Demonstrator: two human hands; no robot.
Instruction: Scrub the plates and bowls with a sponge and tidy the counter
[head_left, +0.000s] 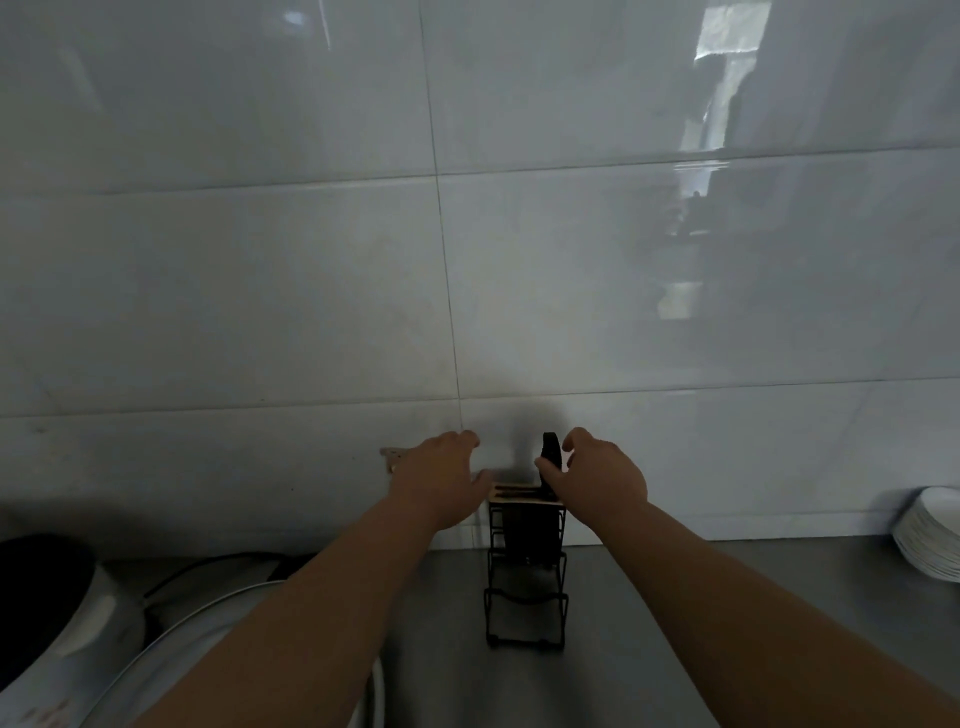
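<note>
White appliance (156, 649) sat nearest, lower left. Black wire rack (525, 545) stood on steel counter (841, 566). Left hand (441, 478) hovered beside rack top, fingers loose and spread, holding nothing. Right hand (597, 478) curved at black handle (551, 449), thumb against it; grip unclear. Stack of plates (930, 535) sat on counter, far right, against tiled wall (260, 286).
</note>
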